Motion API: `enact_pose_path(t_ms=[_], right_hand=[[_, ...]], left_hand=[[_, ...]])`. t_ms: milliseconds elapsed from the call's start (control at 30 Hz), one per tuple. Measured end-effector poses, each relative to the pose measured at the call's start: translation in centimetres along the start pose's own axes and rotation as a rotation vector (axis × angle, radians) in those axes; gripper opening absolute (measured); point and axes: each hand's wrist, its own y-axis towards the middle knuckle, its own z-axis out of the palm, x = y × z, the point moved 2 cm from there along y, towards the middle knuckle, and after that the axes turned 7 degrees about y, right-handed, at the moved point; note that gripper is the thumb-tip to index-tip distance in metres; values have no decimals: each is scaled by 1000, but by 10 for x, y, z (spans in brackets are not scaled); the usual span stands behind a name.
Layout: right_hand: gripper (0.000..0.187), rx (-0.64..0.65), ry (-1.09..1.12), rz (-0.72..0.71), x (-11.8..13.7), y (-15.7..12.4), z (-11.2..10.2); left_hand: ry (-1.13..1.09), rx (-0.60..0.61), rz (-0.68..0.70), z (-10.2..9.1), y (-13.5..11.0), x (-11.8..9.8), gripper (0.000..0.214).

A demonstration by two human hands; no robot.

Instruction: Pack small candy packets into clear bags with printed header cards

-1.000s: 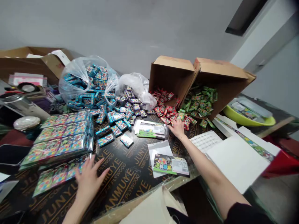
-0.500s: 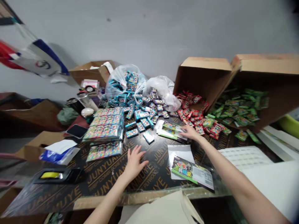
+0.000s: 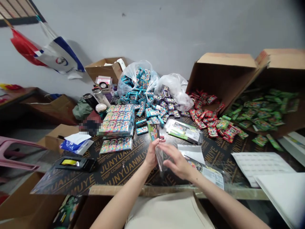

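My left hand point(image 3: 152, 155) grips a printed clear plastic packet point(image 3: 153, 132), held upright and edge-on above the table. My right hand point(image 3: 177, 160) is against the packet's right side, its fingers stretched out and thumb apart; whether it also bears any of the packet's weight is unclear. Behind it lies a stack of similar flat packets point(image 3: 184, 130). Another printed packet point(image 3: 211, 173) is partly hidden under my right forearm, beside a white sheet point(image 3: 192, 153).
Filled packs point(image 3: 119, 119) are stacked left of my hands. Blue boxes point(image 3: 141, 93), purple boxes point(image 3: 170, 101) and red boxes point(image 3: 207, 116) lie behind. Green packs point(image 3: 264, 111) spill from a carton point(image 3: 283, 60) at right. A black tape dispenser point(image 3: 76, 163) sits near the front left.
My right hand has brought a packet from the stack toward the middle. My left hand has risen from the table and closed on it. The view has shifted left.
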Motion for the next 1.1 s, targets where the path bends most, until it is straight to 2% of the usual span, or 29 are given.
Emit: enact_pose_path(t_ms=[100,167,233,300,400,500,567,667,767,833,900,933,967,1067,1100], right_hand=[[47,-239,40,74,-9,12,-24],[49,-292,59,122,-18,17,-35],[47,-272,96,160,-23,20,-39],[36,-211,138,173,-23,22,-40],[26,22,149,110,-19,25,-42],[30,205,58,78,-17,26,-45],[47,227,21,127,-19,27,-47],[65,184,58,191,-23,29,-45],[56,68,194,198,-25,31,-38],[52,-120,250,228,-27,31,-35],[60,-348,253,299,-31,29,-33],[63,-415,275,347,-33,27,-31],[62,-412,332,398,-35,26,-28],[40,-216,596,514,-42,24,-16],[32,-193,639,524,-44,25,-14]], left_hand=[[35,201,-88,-3,-19,1,45],[71,299,-120,-5,-28,6,49],[96,351,-128,-7,-32,12,55],[123,389,-126,-10,-32,15,61],[189,427,-84,-12,-31,5,61],[257,409,-1,-14,-34,-11,54],[293,393,-9,-16,-35,-17,47],[274,336,-118,-20,-32,-14,40],[220,281,-160,-22,-29,-10,38],[222,239,-153,-24,-28,-10,35],[249,190,-132,-26,-27,-11,32],[269,180,-123,-27,-27,-12,31],[297,182,-109,-28,-27,-13,30],[501,181,-12,-31,-24,-14,28],[606,156,43,-33,-23,-14,30]])
